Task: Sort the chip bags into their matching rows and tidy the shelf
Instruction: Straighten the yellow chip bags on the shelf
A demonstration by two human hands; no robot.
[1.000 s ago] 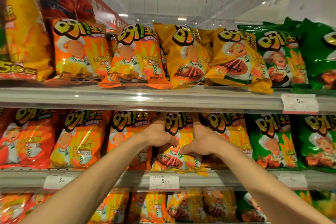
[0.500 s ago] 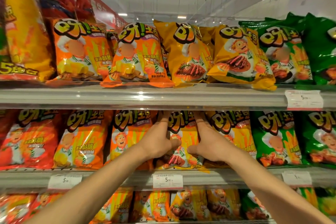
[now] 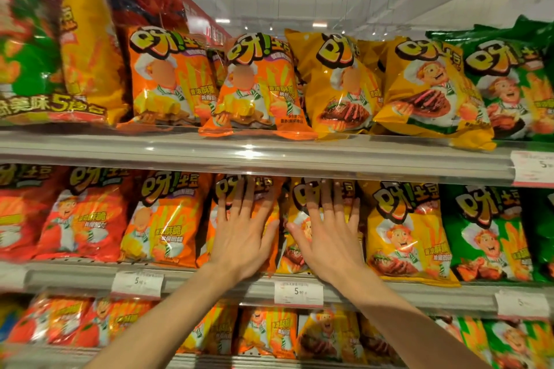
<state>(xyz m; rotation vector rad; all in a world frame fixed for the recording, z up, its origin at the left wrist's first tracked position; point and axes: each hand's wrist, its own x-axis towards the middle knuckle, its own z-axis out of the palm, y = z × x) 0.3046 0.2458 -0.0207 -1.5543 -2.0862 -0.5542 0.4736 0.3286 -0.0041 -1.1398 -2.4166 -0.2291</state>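
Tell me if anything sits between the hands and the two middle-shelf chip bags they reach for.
Nothing visible does. The left hand lies flat with straight fingers on the orange bag, and the right hand lies flat on the yellow bag beside it. The upper shelf edge runs above the fingertips, not across them.

You see glossy plastic-film chip bags (image 3: 162, 219), crinkled, throwing glare. Shelf edge (image 3: 180, 156) looks like smooth grey metal behind a clear shiny plastic strip. Price tags (image 3: 298, 293) are matt white paper in that strip.
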